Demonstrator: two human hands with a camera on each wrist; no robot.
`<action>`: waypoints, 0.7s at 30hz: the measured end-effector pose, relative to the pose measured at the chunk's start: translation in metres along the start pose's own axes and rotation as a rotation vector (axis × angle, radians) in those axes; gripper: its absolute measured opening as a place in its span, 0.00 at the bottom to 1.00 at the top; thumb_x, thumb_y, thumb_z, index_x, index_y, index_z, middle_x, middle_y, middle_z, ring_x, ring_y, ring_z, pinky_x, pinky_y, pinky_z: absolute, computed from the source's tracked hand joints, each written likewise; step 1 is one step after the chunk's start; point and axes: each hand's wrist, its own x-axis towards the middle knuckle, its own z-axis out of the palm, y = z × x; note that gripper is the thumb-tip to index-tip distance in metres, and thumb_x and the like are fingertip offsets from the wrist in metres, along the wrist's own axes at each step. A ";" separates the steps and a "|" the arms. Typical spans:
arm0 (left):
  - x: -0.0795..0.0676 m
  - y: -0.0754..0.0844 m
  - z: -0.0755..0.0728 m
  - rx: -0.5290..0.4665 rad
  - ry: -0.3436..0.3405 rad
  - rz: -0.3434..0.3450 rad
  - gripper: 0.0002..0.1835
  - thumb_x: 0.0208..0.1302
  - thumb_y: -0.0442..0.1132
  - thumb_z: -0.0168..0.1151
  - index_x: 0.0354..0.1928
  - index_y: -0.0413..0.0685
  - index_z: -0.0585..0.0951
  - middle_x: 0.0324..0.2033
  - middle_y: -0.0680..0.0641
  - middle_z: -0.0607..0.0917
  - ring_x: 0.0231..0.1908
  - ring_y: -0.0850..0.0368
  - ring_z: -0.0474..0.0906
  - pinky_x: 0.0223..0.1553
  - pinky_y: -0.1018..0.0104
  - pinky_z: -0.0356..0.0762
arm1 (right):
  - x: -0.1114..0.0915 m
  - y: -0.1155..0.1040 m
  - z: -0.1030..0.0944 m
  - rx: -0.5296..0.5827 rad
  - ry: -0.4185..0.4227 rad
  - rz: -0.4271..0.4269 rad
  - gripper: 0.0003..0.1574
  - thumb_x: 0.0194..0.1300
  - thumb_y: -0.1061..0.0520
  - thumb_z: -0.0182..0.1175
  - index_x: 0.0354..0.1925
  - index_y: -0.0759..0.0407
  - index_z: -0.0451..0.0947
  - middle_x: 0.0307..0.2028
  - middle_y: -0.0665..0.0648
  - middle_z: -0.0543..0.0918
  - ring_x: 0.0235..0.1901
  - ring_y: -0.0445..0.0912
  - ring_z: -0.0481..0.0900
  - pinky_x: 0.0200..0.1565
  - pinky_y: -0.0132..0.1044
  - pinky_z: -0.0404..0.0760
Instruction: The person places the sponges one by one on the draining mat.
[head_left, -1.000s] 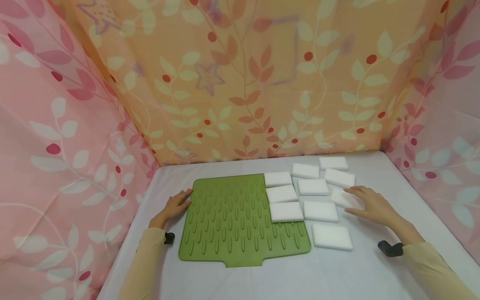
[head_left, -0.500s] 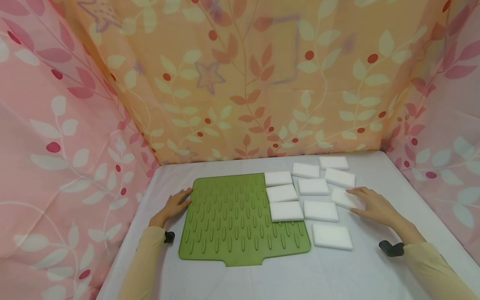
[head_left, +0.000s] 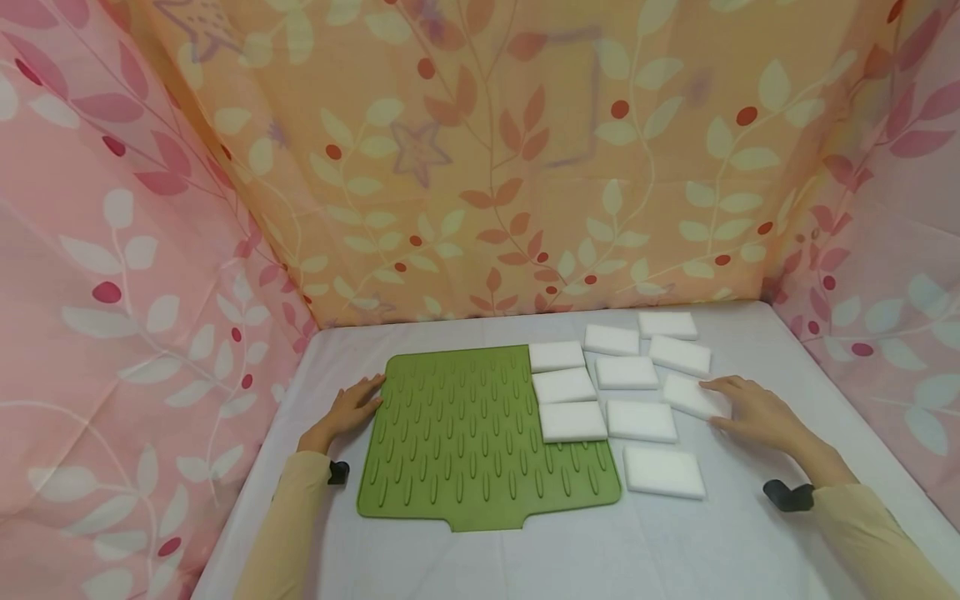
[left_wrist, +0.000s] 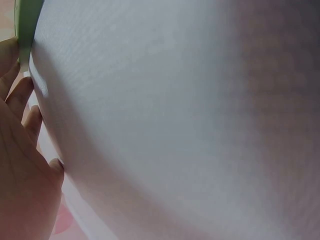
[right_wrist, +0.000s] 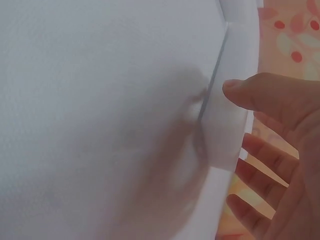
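Note:
A green ridged mat point(head_left: 465, 450) lies flat on the white-covered table. My left hand point(head_left: 350, 417) rests at its left edge, fingers relaxed; in the left wrist view the fingers of the left hand point(left_wrist: 25, 145) are beside the green rim. Three white sponge-like blocks lie along the mat's right side: a back one point(head_left: 556, 356), a middle one point(head_left: 564, 386) and a front one point(head_left: 572, 422). My right hand point(head_left: 761, 421) is at the right end of another white block point(head_left: 692, 394), thumb and fingers spread; the right wrist view shows the right hand's thumb point(right_wrist: 250, 92) near that block point(right_wrist: 225, 125).
Several more white blocks lie right of the mat, among them one near the front point(head_left: 664, 472), one beside the mat point(head_left: 641, 421) and one at the back point(head_left: 667, 324). Flowered cloth walls point(head_left: 480, 208) enclose the table's back and sides.
My right hand has shifted slightly to the right, uncovering more of the block under its fingertips. The left hand and the mat have stayed in place.

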 end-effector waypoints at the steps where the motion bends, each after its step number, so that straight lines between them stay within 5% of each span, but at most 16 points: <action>1: 0.000 0.000 0.000 -0.001 -0.001 0.000 0.29 0.69 0.44 0.49 0.69 0.43 0.60 0.67 0.38 0.61 0.68 0.35 0.50 0.61 0.29 0.35 | 0.000 0.000 0.000 0.004 -0.005 0.010 0.39 0.51 0.48 0.69 0.59 0.60 0.71 0.53 0.68 0.73 0.51 0.64 0.70 0.47 0.66 0.69; 11: -0.001 0.004 -0.003 -0.012 -0.004 0.004 0.29 0.69 0.42 0.49 0.69 0.42 0.59 0.67 0.37 0.60 0.67 0.34 0.50 0.61 0.29 0.34 | -0.001 -0.003 -0.010 0.073 0.015 0.017 0.38 0.52 0.49 0.69 0.59 0.58 0.70 0.54 0.67 0.71 0.53 0.64 0.67 0.49 0.67 0.66; 21: -0.002 0.004 -0.003 -0.015 -0.005 -0.001 0.29 0.69 0.43 0.49 0.69 0.42 0.59 0.67 0.37 0.60 0.68 0.34 0.49 0.61 0.29 0.34 | 0.003 -0.026 -0.014 0.111 0.129 -0.128 0.35 0.49 0.53 0.72 0.56 0.58 0.74 0.51 0.63 0.74 0.52 0.61 0.69 0.47 0.64 0.68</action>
